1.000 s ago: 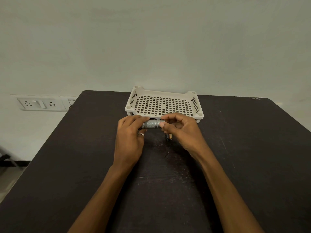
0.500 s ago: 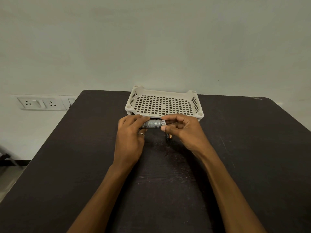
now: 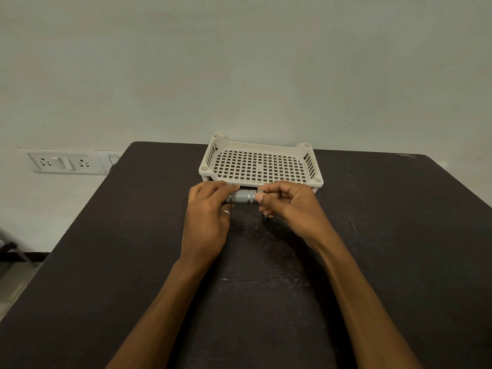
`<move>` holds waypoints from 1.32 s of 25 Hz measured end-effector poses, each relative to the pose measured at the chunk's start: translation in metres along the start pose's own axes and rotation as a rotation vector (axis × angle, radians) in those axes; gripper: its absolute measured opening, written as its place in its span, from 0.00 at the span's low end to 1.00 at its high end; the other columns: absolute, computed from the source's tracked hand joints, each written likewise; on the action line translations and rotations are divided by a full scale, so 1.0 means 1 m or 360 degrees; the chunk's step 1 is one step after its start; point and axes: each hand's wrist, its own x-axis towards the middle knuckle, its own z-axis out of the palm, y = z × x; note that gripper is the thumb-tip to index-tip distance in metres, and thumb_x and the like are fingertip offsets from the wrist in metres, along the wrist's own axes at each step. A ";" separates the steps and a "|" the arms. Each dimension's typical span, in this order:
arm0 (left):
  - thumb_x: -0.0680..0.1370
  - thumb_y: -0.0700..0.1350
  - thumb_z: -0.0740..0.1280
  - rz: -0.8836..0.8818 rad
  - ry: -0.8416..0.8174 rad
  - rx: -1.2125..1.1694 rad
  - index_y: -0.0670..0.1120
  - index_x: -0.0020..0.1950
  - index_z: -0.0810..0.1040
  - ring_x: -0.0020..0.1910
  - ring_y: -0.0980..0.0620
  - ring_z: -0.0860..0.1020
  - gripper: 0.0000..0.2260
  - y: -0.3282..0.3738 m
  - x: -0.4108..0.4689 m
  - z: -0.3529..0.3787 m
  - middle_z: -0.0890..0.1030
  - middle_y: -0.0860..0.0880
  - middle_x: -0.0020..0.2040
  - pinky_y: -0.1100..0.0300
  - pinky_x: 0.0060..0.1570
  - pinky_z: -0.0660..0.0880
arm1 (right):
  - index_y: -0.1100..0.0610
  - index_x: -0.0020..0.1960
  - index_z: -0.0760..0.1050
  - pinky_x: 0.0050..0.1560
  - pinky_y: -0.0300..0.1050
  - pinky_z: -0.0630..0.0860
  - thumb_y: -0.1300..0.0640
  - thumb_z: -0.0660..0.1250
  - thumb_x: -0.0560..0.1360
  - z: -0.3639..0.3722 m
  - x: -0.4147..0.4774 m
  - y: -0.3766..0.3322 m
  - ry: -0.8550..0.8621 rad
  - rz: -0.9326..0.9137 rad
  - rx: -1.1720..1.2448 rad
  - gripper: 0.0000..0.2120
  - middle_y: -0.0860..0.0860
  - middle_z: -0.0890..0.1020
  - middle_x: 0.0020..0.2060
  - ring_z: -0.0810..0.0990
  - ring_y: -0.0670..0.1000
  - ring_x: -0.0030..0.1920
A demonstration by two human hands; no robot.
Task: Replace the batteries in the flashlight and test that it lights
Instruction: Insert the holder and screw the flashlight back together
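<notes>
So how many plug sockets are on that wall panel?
2, both on the wall panel: the left socket at its far end, the right socket past the white switch. The table covers the panel's right end, so more may be hidden.

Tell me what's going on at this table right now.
A person holds a small silver flashlight over the dark table. The left hand grips its body; the right hand pinches the other end. What looks like a battery lies under the right hand, and a white perforated tray sits behind.
</notes>
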 end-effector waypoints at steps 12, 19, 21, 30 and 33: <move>0.71 0.29 0.71 0.0005 0.0021 0.0010 0.45 0.63 0.81 0.62 0.48 0.71 0.22 0.000 0.000 -0.001 0.80 0.48 0.60 0.77 0.60 0.58 | 0.61 0.54 0.81 0.40 0.40 0.83 0.65 0.73 0.75 -0.002 0.000 0.000 -0.0137 0.0080 0.0087 0.08 0.56 0.86 0.38 0.86 0.51 0.38; 0.71 0.29 0.72 0.0014 0.0030 -0.0009 0.45 0.63 0.81 0.62 0.47 0.71 0.22 0.001 0.001 -0.001 0.80 0.48 0.60 0.76 0.60 0.60 | 0.58 0.45 0.84 0.35 0.41 0.80 0.48 0.70 0.79 0.003 0.001 0.003 0.0041 0.0041 -0.0229 0.13 0.57 0.87 0.39 0.86 0.52 0.37; 0.71 0.29 0.72 0.0010 0.0036 -0.0009 0.44 0.63 0.81 0.62 0.47 0.71 0.22 0.001 0.001 -0.001 0.80 0.47 0.60 0.77 0.60 0.60 | 0.60 0.48 0.83 0.39 0.41 0.82 0.53 0.72 0.78 0.005 0.002 0.002 0.0093 0.0006 -0.0086 0.09 0.58 0.86 0.43 0.86 0.52 0.39; 0.71 0.29 0.72 -0.0015 0.0028 -0.0018 0.45 0.63 0.81 0.62 0.47 0.71 0.23 0.002 0.001 -0.001 0.81 0.48 0.60 0.74 0.59 0.61 | 0.60 0.56 0.83 0.50 0.41 0.83 0.67 0.77 0.71 0.000 -0.001 0.003 -0.0027 -0.0005 0.0047 0.14 0.57 0.87 0.48 0.86 0.50 0.44; 0.71 0.28 0.71 -0.0001 0.0023 -0.0001 0.45 0.63 0.81 0.62 0.47 0.71 0.23 0.001 0.000 -0.001 0.80 0.48 0.60 0.72 0.60 0.61 | 0.62 0.57 0.83 0.46 0.37 0.82 0.69 0.76 0.72 0.000 0.001 0.002 -0.0042 0.0000 0.0067 0.15 0.55 0.87 0.44 0.86 0.47 0.41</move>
